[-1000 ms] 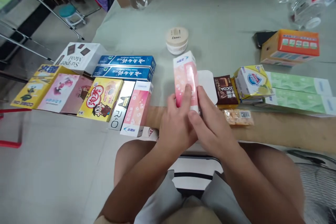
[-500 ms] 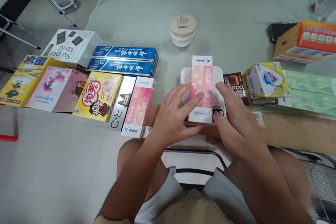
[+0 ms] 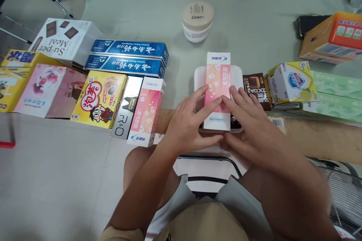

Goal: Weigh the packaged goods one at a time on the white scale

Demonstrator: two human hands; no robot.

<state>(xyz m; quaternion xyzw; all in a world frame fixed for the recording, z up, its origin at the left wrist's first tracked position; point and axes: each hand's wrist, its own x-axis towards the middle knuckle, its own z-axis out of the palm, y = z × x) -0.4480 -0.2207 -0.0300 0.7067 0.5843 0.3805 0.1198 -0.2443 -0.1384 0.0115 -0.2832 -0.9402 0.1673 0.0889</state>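
A pink and white toothpaste box point(image 3: 217, 79) lies lengthwise on a flat white device with rounded corners point(image 3: 200, 74), which looks like a kitchen scale with a dark panel low on its right. My left hand point(image 3: 194, 122) is spread at the box's left side, a finger over its face. From the right, my right hand point(image 3: 251, 124) reaches in with fingers extended, its fingertips at the box's right edge. Neither hand is wrapped round the box. Whether the fingertips press on the box or only hover, I cannot tell.
At left stand blue toothpaste boxes point(image 3: 127, 66), a second pink toothpaste box point(image 3: 147, 113), a yellow snack box point(image 3: 98, 98) and several others. A Dove jar point(image 3: 198, 20) sits behind. Rightward are a cocoa packet point(image 3: 256, 91), a yellow soap box point(image 3: 292, 83), green boxes point(image 3: 336, 98) and an orange box point(image 3: 333, 39).
The pink toothpaste box went from being held up in both hands to lying on the white device. My hands loosened and spread beside it. The view tilted downward.
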